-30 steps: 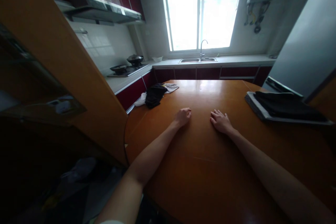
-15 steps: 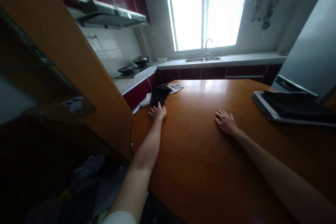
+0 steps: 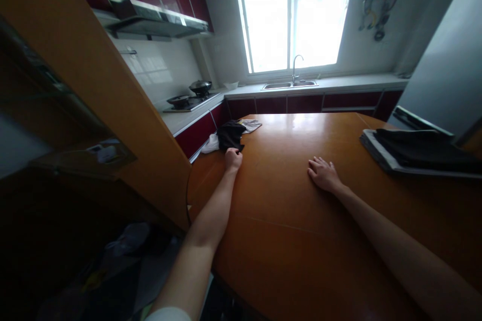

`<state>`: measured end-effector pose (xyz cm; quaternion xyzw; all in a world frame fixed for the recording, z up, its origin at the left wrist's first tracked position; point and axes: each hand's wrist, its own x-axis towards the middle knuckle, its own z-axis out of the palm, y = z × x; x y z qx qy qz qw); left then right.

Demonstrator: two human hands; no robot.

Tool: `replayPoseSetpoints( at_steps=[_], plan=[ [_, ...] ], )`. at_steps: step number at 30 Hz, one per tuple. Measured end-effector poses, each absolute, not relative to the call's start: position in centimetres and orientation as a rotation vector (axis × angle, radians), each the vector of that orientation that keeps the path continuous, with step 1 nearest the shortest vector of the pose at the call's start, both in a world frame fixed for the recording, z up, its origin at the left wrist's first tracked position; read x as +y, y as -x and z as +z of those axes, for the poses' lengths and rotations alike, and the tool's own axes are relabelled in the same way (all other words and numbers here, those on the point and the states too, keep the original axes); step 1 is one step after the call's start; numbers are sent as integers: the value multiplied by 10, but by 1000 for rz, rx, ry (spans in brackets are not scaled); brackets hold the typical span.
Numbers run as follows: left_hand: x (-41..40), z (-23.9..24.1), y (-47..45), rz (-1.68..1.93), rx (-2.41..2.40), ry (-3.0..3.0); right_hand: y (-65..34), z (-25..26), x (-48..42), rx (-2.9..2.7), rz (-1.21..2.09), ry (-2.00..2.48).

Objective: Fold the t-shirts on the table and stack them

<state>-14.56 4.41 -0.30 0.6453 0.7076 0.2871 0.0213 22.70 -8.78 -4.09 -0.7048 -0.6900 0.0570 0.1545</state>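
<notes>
At the table's far left edge, my left hand (image 3: 234, 159) is closed on the near edge of a black cloth (image 3: 230, 134), which looks like a garment. White cloth (image 3: 211, 144) lies to the left of the black one, and a pale greyish cloth (image 3: 251, 125) sits behind it on the right. My right hand (image 3: 324, 174) rests flat on the wooden table (image 3: 278, 185), fingers stretched out and holding nothing.
A stack of folded dark and white cloths (image 3: 417, 153) lies on the table's right side. Beyond the table are a counter with a sink (image 3: 289, 85) and a stove (image 3: 192, 103) bearing pans. A wooden cabinet panel (image 3: 150, 125) stands close on the left.
My left hand has gone from spread fingers to a closed grip on the black cloth, moving slightly right. The cloth's near edge is pulled up a little. My right hand stays put.
</notes>
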Motion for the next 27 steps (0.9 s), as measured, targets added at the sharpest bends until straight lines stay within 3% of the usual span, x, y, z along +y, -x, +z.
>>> replayPoseSetpoints(
  at_steps=[10,16,27],
  plan=[
    [23,3,115,801,1674,-2339,-228,-42,-88,-1970,148,2003],
    [23,8,123,940,2022,-2171,-225,-36,-93,-1939,127,1962],
    [34,-10,142,679,2161,-2066,-121,-16,-72,-2210,117,1527]
  ],
)
